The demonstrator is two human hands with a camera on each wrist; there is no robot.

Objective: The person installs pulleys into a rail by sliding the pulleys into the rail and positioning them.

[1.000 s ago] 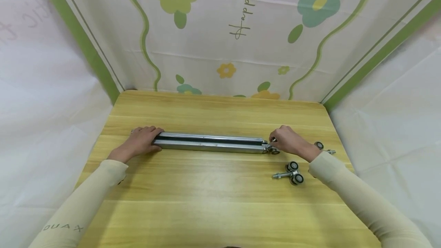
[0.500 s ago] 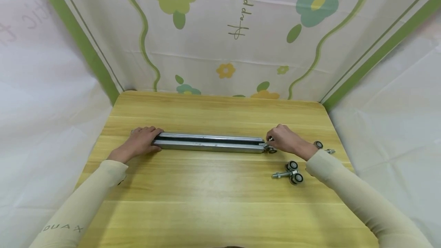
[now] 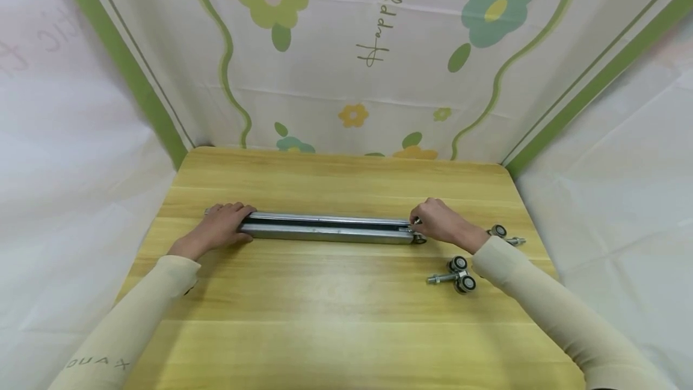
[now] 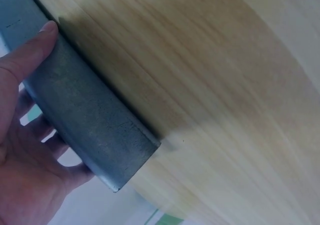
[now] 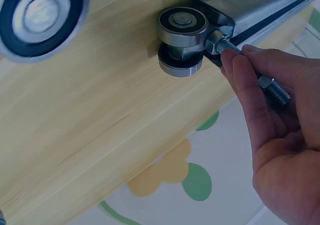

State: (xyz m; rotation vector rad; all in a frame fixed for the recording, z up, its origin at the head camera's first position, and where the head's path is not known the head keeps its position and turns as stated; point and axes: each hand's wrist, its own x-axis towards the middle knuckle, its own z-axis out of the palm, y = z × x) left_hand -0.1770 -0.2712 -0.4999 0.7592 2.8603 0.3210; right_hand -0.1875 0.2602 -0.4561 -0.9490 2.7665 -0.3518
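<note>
A grey metal track with a slot along its top lies across the wooden table. My left hand grips it near its left end, with the thumb on the near side and the fingers over the far side. At the right end, my right hand pinches the threaded bolt of a roller trolley between thumb and fingers. One pair of its wheels shows outside the track's mouth in the right wrist view; the front part of the trolley appears to be inside the track, where it is hidden.
A second roller trolley lies on the table in front of my right wrist, its bolt pointing left. Another trolley lies farther right, partly behind the right forearm. A flower-printed curtain hangs behind the table.
My right hand has moved left with its roller trolley, which now sits closer against the track's end, with less of it showing outside. My left hand keeps its place on the track.
</note>
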